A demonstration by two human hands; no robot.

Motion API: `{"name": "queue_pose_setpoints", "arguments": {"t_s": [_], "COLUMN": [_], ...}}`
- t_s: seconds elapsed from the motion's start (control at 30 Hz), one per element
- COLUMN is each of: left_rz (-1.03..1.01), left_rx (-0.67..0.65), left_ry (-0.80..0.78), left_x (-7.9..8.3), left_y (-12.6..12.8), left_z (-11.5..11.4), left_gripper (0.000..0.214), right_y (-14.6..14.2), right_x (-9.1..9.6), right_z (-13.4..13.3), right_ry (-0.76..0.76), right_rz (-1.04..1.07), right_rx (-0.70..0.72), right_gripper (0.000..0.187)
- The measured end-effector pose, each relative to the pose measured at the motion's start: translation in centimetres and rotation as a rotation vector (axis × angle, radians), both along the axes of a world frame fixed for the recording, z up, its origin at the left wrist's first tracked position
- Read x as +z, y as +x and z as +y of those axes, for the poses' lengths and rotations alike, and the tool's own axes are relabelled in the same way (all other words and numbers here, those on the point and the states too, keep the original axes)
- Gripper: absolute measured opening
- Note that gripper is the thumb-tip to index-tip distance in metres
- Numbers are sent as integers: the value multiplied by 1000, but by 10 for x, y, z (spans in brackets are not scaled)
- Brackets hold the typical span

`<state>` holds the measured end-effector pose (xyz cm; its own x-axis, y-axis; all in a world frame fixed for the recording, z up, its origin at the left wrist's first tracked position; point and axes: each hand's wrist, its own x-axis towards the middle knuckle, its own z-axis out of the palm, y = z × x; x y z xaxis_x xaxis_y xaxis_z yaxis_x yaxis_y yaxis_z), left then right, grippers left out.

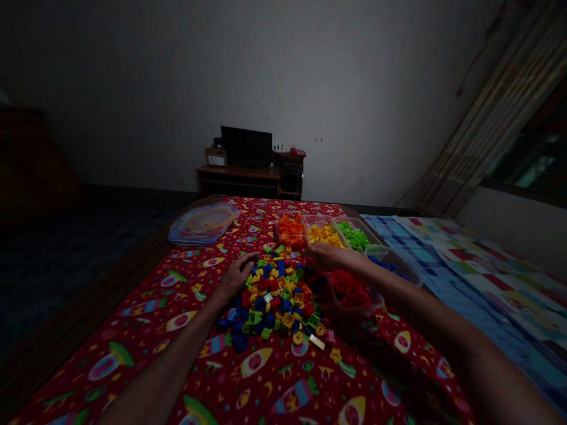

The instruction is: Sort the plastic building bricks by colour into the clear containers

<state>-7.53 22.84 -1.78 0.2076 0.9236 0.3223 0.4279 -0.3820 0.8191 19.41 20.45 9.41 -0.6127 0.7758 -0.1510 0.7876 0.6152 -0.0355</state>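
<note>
A heap of mixed toy building bricks (270,295) in blue, yellow, green, red and orange lies on the red patterned cloth. At the heap's upper left edge, my left hand (238,276) rests with its fingers stretched toward the bricks and the thumb apart; nothing shows in it. My right hand (325,257) is between the heap and the tubs, just in front of the yellow bricks (326,234). Its fingers look curled together, and whatever they may hold is hidden in the dim light. Below my right forearm stands a clear tub of red bricks (349,289).
Tubs of orange bricks (291,230), green bricks (354,236) and blue bricks (385,265) line the right side. Stacked plastic lids (204,224) lie at the far left of the red cloth (186,295). Beyond are a desk with a monitor (247,146) and, rightward, a quilted bed (482,277).
</note>
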Motion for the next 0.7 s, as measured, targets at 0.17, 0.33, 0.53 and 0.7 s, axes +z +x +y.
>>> {"name": "queue_pose_setpoints", "arguments": {"t_s": [0.17, 0.33, 0.53, 0.7], "left_rz": [130, 245, 285, 272], "left_rx": [-103, -195, -216, -119], "left_ry": [-14, 77, 66, 102], "left_x": [5, 10, 21, 16], "left_y": [4, 16, 13, 8], "left_z": [-1, -5, -7, 2], "left_gripper": [55, 56, 52, 49], "right_y": [2, -19, -37, -28], "right_x": [-19, -56, -49, -28], "right_z": [-22, -28, -25, -1], "right_ry": [-31, 98, 65, 130], "right_rz": [-89, 120, 385, 314], "right_rx": [85, 139, 159, -19], "right_gripper": [45, 34, 38, 27]}}
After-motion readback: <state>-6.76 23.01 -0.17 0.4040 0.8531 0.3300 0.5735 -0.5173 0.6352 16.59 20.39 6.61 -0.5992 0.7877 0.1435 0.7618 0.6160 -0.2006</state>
